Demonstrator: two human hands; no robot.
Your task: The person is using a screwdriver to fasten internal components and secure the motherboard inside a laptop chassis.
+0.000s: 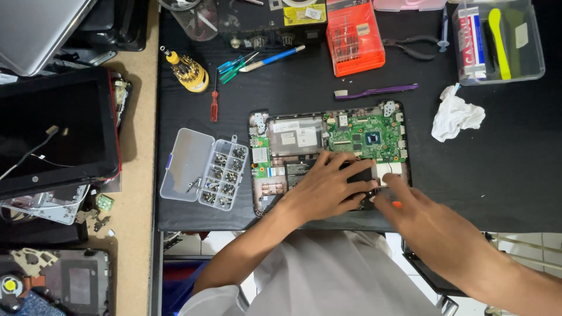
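The left hand lay flat, fingers spread, on the opened laptop base mid-tabletop. The right hand pinched an orange-tipped tool at its lower edge. White rectangular labels sat beside the green circuit board.

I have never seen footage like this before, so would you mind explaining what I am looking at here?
This is a single picture from a camera worn on a person's head, looking down at their own two bare hands; there is no machine. On a black table lies an opened laptop base with its green circuit board exposed. The left hand rests flat on the black part inside the base. The right hand touches the base's lower right area, with something small and orange at its fingers; whether it is held I cannot tell. Nearby are a clear screw organiser, a red screwdriver, a purple toothbrush, an orange bit case and a crumpled white tissue.
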